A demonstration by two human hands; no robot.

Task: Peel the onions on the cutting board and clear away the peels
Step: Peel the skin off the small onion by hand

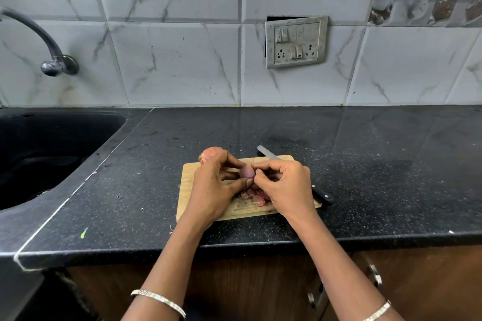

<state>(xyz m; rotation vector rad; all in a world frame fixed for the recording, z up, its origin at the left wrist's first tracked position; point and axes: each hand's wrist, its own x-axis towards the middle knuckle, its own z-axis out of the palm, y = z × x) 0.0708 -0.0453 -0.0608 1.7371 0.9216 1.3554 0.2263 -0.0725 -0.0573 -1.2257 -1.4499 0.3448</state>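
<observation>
A small pale-purple onion (246,171) is held above the wooden cutting board (185,191). My left hand (216,187) grips it from the left with fingers and thumb. My right hand (283,185) pinches at its right side with curled fingertips. A second onion (210,153), still in its reddish skin, lies at the board's far left corner, partly behind my left hand. Loose reddish peels (254,195) lie on the board under my hands.
A knife lies across the board's right side, blade (268,154) pointing away, black handle (323,194) off the board's right edge. A black sink (52,148) with a tap (56,64) is at the left. The black counter (378,177) extends right. A wall socket (296,41) is behind.
</observation>
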